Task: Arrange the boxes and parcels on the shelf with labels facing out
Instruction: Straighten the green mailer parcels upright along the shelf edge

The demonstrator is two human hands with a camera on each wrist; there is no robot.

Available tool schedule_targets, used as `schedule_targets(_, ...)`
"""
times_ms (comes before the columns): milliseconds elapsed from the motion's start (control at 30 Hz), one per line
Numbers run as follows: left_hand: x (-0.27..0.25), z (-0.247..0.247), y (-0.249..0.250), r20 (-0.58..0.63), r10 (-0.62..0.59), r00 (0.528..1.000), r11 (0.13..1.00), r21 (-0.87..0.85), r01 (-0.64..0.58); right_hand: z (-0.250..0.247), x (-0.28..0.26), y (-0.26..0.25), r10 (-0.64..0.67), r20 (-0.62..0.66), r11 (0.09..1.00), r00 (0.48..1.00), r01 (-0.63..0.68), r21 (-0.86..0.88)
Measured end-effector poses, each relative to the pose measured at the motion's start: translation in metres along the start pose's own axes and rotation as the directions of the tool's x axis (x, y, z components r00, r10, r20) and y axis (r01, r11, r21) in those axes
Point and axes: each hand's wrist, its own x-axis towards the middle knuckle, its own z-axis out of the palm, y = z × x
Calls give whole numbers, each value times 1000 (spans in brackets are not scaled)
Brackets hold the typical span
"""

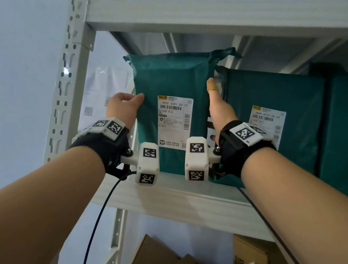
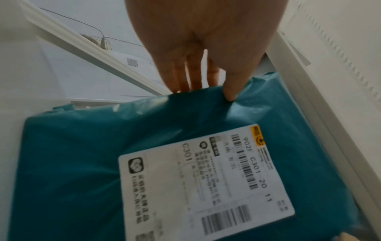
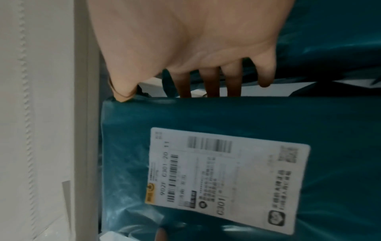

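Green parcel (image 1: 172, 81) upright on the shelf (image 1: 180, 199), label (image 1: 172, 121) facing out. Left hand (image 1: 123, 106) pinching its left edge. Right hand (image 1: 217, 109) gripping its right edge, fingers behind.

Both hands (image 1: 124, 106) (image 1: 217, 110) raised, fingers gripping, forearms outstretched
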Motion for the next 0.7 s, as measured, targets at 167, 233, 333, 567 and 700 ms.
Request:
schedule_targets(167, -7, 1, -13, 60, -142, 988, 989, 50, 139, 5, 1, 26, 54, 68, 998, 996, -56, 30)
schedule_targets(233, -9, 1, -15, 71, -161, 984, 987, 39, 158, 7, 1, 39, 104, 85, 990, 991, -112, 88)
schedule_targets(333, -10, 1, -19, 119, -203, 972, 979, 9, 204, 13, 3, 55, 194, 121, 974, 974, -206, 96)
schedule_targets(567, -10, 2, -31, 117, -197, 973, 980, 23, 196, 16, 9, 72, 310, 109, 932, 944, -324, 159)
schedule_targets(700, -12, 1, -37, 150, -291, 945, 952, -47, 301, 15, 14, 81, 314, 106, 912, 943, -331, 243)
